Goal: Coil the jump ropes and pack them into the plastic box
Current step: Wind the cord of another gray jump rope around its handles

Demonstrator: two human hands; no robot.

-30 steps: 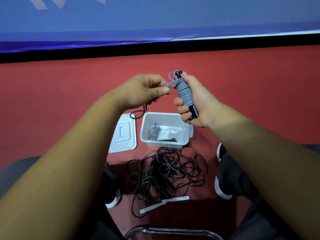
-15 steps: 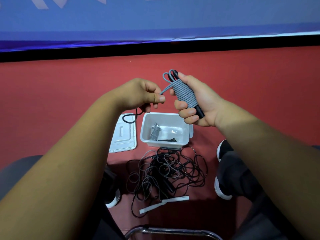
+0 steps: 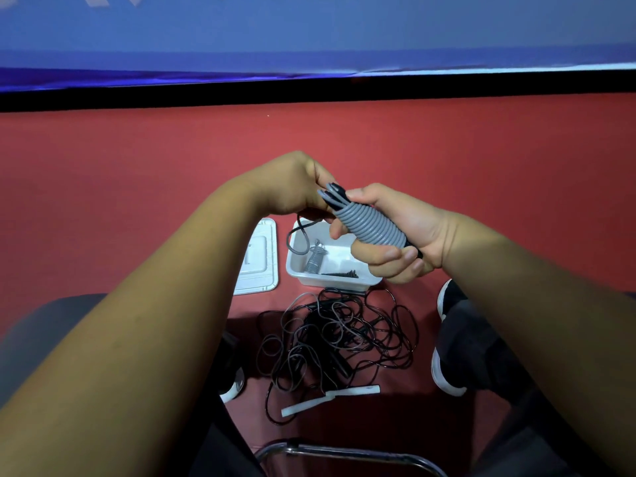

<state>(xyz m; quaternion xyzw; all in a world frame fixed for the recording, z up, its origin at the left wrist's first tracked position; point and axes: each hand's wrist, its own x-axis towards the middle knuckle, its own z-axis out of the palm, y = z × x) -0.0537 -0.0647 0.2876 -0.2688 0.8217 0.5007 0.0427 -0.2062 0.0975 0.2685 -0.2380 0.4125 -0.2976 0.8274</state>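
Holding up one grey jump rope in the air above the right part of the plastic box. Showing it wound in tight, even turns into a thick ribbed bundle, with a few grey loops and a black tip sticking out at the upper left end and another black tip peeking out at the lower right. Trailing a thin dark cord loop down from the upper end to the box's left rim.

Reaching in from the left with the left hand, curling the fingers inward and pinching at the loops on the bundle's upper end; not seeing the fingertips themselves behind the bundle. Clasping the bundle's middle with the right hand, laying the thumb along the top, wrapping the fingers round underneath, tilting the bundle down toward the right.

Counting, left to right, on the red floor:
- one white lid, lying flat just beside the box's left wall
- one open white box, holding one small grey coiled rope at its left and one black coiled rope along its near wall
- one tangle of black ropes, sprawling just in front of the box, too knotted for counting the ropes in it
- two white strips, lying end to end at the tangle's near edge

Flanking the tangle with one left shoe and one right shoe, both black with white soles. Catching one curved metal bar at the bottom edge.
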